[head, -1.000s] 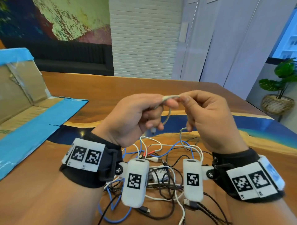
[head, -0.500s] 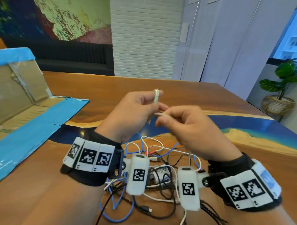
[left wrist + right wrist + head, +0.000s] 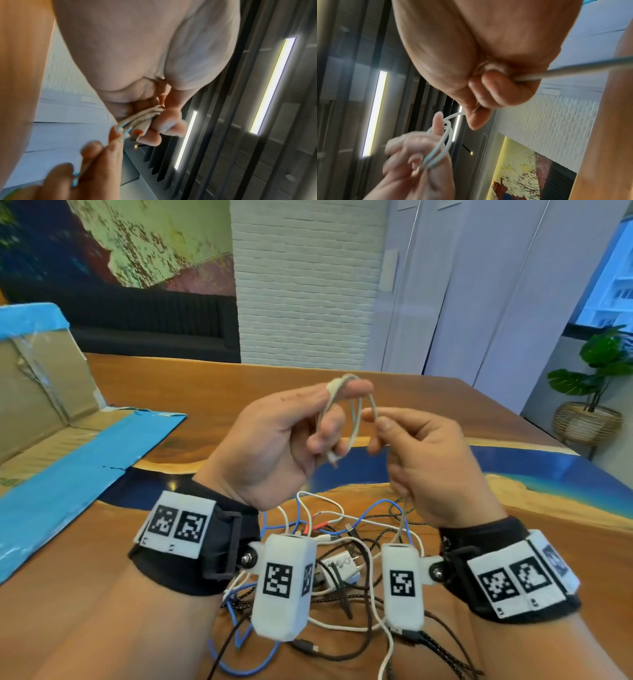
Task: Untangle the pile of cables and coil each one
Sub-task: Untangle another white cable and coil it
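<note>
Above the table my left hand holds several small loops of a thin white cable, looped over its raised forefinger with the plug end hanging near the curled fingers. My right hand pinches the same white cable just right of the loops, and the cable runs down through its fist toward the pile. The left wrist view shows the bundled white cable pressed between thumb and fingers. The right wrist view shows the cable leaving my right fist. The tangled pile of cables, white, blue, black and braided, lies on the table beneath my wrists.
A white charger block sits in the pile. A flattened cardboard box with blue tape lies at the left on the wooden table. A potted plant stands beyond the table's right edge.
My right hand has swung up and to the right, laying another turn of white cable over my left forefinger. The loops in my left hand have grown.
</note>
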Available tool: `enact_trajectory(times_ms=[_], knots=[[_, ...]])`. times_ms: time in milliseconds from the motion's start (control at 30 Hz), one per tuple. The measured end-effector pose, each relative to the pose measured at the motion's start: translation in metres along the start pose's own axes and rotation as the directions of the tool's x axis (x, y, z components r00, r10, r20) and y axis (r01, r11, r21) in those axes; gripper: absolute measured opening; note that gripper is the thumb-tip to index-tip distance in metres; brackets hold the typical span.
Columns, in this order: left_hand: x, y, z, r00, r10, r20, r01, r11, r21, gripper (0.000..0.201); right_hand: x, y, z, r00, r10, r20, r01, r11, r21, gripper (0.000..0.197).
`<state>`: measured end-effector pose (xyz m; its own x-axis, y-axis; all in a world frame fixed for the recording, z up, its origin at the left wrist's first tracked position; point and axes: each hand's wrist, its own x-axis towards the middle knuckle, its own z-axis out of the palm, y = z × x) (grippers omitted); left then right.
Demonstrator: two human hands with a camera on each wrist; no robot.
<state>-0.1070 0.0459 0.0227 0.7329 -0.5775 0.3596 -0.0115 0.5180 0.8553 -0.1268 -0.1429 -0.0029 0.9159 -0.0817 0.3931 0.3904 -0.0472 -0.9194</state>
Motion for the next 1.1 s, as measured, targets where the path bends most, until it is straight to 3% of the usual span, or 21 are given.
enact_trajectory(times_ms=[100,167,267,333,400,467,567,633,700,900,1000,1100], knots=[[0.004,0.001,0.004,0.985,0.113,-0.132,-0.12,0.992,-0.048,0.046,-0.007,0.006,0.012,0.978,0.1,0.181,-0.066,0.981,-0.184,0.026],[0.007,0.002,0.003,0.961,0.14,-0.238,-0.137,0.99,0.029,0.038,-0.013,0.004,0.019,0.929,0.197,0.314,-0.091,0.942,-0.322,0.027],[0.006,-0.001,0.0,0.934,0.143,-0.327,-0.012,0.927,0.374,0.026,-0.02,-0.004,0.025,0.868,0.255,0.427,-0.025,0.88,-0.474,0.02],[0.006,-0.005,-0.001,0.948,0.092,-0.304,0.094,0.833,0.545,0.025,-0.02,-0.007,0.023,0.883,0.19,0.428,0.044,0.877,-0.479,0.022],[0.005,-0.008,0.0,0.966,0.032,-0.255,0.142,0.76,0.634,0.026,-0.017,-0.007,0.019,0.932,0.077,0.355,0.074,0.916,-0.394,0.019],[0.006,-0.01,-0.002,0.977,0.024,-0.21,0.141,0.665,0.733,0.04,-0.012,-0.006,0.014,0.975,0.007,0.223,0.04,0.978,-0.204,0.011],[0.004,-0.008,-0.004,0.983,-0.051,-0.174,0.17,0.604,0.779,0.046,-0.005,-0.009,0.005,0.999,0.026,0.046,-0.034,0.984,0.177,0.016],[0.001,-0.007,-0.003,0.982,-0.09,-0.165,0.185,0.63,0.754,0.036,-0.001,-0.013,-0.002,0.999,0.048,0.025,-0.053,0.948,0.312,0.025],[0.0,-0.004,-0.001,0.987,-0.095,-0.133,0.162,0.69,0.705,0.035,-0.001,-0.013,-0.008,0.997,0.051,0.049,-0.064,0.942,0.329,0.03],[0.0,0.005,-0.005,0.983,-0.049,-0.178,0.103,0.945,0.311,0.035,0.003,0.007,-0.013,0.998,0.055,0.039,-0.057,0.996,0.064,0.011],[0.002,0.002,-0.001,0.989,-0.002,-0.147,0.017,0.994,0.104,0.032,0.001,0.01,-0.006,0.995,0.08,0.059,-0.076,0.995,-0.062,0.016],[0.005,-0.002,0.003,0.986,0.074,-0.152,-0.073,0.997,0.01,0.042,-0.006,0.011,0.008,0.967,0.163,0.195,-0.126,0.973,-0.192,0.024]])
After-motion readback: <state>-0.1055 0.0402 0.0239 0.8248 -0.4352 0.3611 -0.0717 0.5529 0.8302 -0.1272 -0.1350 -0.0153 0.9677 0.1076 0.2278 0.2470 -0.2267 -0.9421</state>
